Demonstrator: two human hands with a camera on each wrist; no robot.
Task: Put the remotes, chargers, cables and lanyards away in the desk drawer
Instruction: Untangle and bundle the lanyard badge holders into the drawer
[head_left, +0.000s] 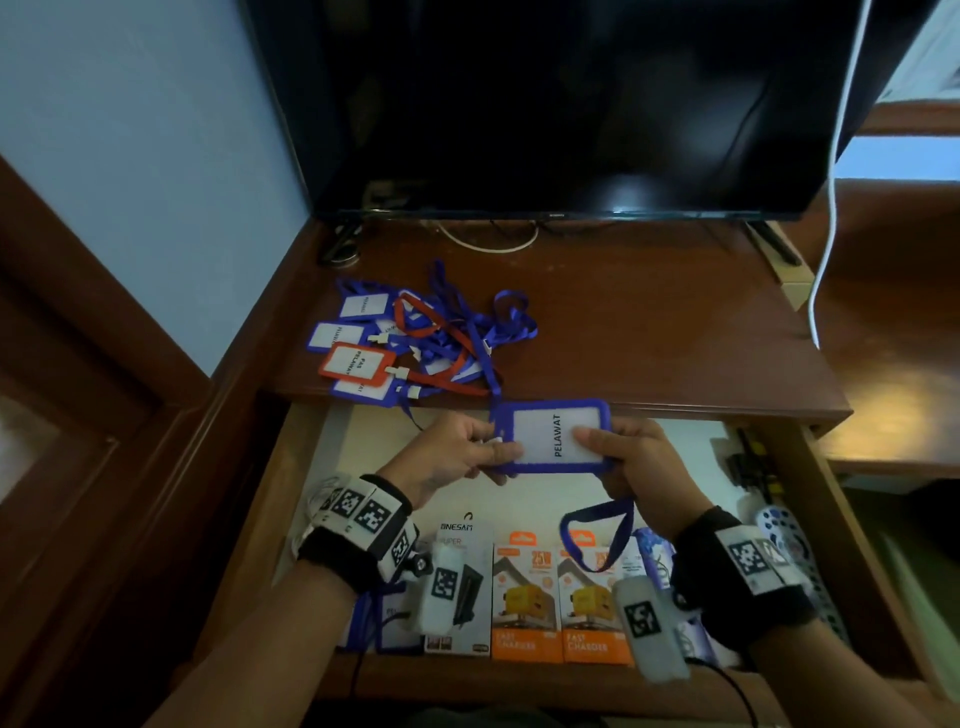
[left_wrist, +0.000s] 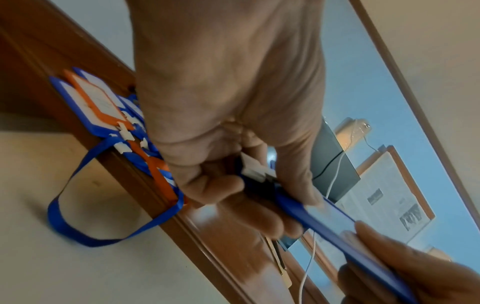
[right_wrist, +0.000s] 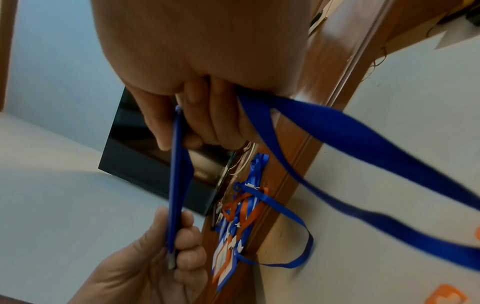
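Head view shows me both hands over the open drawer (head_left: 311, 467): my left hand (head_left: 457, 457) and right hand (head_left: 636, 462) pinch the ends of a blue badge (head_left: 550, 436), its long side running left to right, strap (head_left: 597, 535) hanging. Next, I think, I lower it inside

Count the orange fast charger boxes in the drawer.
2. Both orange fast charger boxes lie side by side near the front of the open drawer: one left, the other right, under a hanging blue strap loop. More could be hidden beneath the wrists.
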